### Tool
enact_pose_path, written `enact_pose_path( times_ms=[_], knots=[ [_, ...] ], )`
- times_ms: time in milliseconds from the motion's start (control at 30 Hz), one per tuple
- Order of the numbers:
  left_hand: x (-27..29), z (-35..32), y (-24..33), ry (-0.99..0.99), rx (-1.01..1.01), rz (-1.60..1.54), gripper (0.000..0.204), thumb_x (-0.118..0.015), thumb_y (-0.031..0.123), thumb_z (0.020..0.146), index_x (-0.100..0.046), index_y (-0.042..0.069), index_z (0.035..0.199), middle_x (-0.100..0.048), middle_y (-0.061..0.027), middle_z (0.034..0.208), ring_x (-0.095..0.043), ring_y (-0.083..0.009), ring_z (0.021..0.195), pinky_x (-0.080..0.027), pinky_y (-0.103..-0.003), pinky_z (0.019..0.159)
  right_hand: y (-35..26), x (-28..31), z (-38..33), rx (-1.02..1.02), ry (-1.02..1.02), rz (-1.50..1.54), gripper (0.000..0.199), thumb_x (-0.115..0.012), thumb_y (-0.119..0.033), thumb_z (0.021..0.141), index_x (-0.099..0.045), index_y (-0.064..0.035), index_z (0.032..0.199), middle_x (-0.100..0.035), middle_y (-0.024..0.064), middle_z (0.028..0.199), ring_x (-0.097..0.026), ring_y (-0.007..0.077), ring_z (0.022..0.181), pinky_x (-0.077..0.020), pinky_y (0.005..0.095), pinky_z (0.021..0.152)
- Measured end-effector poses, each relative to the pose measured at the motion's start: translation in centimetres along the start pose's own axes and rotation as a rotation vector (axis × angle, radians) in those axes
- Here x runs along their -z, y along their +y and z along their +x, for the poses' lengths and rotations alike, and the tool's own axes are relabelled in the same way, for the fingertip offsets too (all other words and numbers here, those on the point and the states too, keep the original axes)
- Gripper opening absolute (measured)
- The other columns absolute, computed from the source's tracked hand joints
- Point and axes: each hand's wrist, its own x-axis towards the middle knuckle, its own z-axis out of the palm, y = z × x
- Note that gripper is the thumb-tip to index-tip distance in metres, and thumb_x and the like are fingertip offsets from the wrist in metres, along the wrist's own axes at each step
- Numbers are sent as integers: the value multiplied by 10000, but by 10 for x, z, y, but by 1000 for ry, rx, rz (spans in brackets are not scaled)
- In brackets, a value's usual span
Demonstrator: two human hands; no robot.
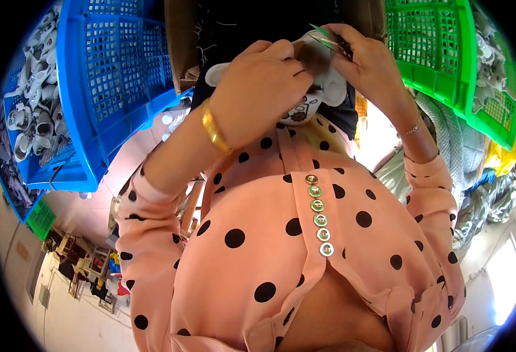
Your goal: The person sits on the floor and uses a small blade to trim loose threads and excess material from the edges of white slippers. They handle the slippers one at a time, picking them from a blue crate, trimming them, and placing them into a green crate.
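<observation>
Between my hands is a small white shoe point(302, 112) with a dark printed pattern and rounded ear-like flaps; my left hand covers much of it. My left hand point(270, 88), a gold bangle at its wrist, curls its fingers over the shoe, fingertips partly hidden. A small pair of snips point(332, 42), with a slim metal blade and a green pointed part, is pinched in my right hand point(358, 56). The tips of the snips lie just above the shoe, near my left fingers.
A blue plastic crate point(117, 56) stands at my left, with several small white shoes point(35, 111) beyond its wall. A green crate point(431, 47) is at my right. Dark cloth with loose threads point(228, 35) lies ahead, beside a cardboard edge point(179, 41). Grey fabric point(446, 129) heaps below the green crate.
</observation>
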Motion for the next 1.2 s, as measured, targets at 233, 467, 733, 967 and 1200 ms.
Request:
enact_pose_path(
  times_ms=[233, 467, 733, 967, 1200],
  knots=[
    [-34, 3, -7, -167, 34, -86, 254, -696, 222, 738, -690, 157, 983, -634, -3, 830, -544, -190, 942, -369, -372, 844, 4, -13, -21, -314, -104, 167, 539, -653, -307, 766, -545, 36, 1168, -647, 162, 809, -642, 273, 730, -506, 324, 695],
    [-35, 19, -14, -403, 144, -229, 246, -695, 166, 689, -681, 152, 934, -641, -30, 790, -613, -233, 885, -463, -361, 746, 3, -21, -35, -484, -273, 694, 338, -590, -200, 845, -573, 69, 1049, -614, 74, 816, -550, 108, 737, -471, 258, 707],
    [-51, 6, -14, -88, 109, -236, 262, -729, 175, 708, -634, 119, 946, -622, -42, 943, -625, -263, 880, -528, -405, 673, 20, -40, -40, -297, -189, 730, 250, -544, -137, 881, -573, 46, 1049, -591, 44, 807, -483, 73, 712, -442, 238, 677],
    [-43, -9, -20, 174, -71, -139, 182, -696, 182, 733, -635, 120, 892, -636, -6, 937, -596, -217, 901, -481, -400, 822, 12, -34, -43, -404, -128, 789, 234, -570, -165, 887, -592, 22, 1027, -584, 38, 755, -486, 78, 696, -438, 248, 654],
    [-57, -36, 17, 359, -89, 32, 218, -659, 160, 693, -686, 145, 909, -657, 37, 997, -578, -157, 952, -442, -386, 864, 20, -43, -57, -310, -29, 531, 282, -608, -259, 912, -583, 13, 982, -584, 96, 677, -540, 139, 609, -454, 276, 598]
  ],
)
